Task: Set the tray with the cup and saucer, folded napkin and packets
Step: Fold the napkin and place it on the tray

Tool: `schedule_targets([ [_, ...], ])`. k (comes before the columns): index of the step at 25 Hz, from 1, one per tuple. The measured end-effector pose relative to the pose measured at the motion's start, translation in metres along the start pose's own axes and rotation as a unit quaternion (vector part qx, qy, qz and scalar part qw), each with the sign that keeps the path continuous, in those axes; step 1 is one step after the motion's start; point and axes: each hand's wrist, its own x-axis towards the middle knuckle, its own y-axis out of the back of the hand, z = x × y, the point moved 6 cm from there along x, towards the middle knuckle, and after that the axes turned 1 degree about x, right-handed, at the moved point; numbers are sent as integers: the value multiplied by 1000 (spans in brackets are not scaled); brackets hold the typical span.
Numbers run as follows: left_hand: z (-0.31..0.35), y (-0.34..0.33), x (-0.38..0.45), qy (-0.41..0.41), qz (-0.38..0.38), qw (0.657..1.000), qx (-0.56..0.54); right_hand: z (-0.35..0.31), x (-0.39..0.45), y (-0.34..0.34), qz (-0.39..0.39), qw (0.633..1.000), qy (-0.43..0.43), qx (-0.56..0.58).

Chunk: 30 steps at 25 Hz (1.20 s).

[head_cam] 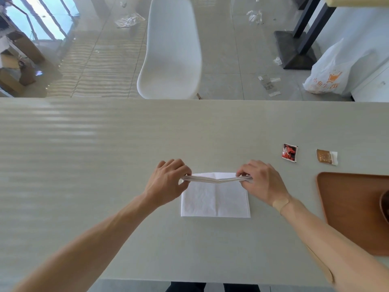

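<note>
Two packets and tray sit right, clear of napkin; its long axis runs left-right, left hand and right hand each pinching its far edge.

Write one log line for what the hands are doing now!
step: folding napkin | left hand, right hand: pinching far edge | packets on table, off tray

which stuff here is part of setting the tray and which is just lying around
Part of the job:
- white napkin, pinched at its far edge by the left hand and right hand
- red packet
- brown packet
- wooden tray

Just lying about:
- white chair
- plastic bag
- clear wrappers on the floor
</note>
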Motion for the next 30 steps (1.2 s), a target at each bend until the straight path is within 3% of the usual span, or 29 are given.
schedule_targets([
  [5,9,-19,-44,6,-22,1000,-14,-11,-43,-10,27,999,21,-10],
  [12,14,-43,-69,19,-65,998,-11,-5,-78,-46,8,1000,-14,3],
  [30,21,-66,-80,27,-159,986,-48,0,-89,-62,-43,999,15,-18],
])
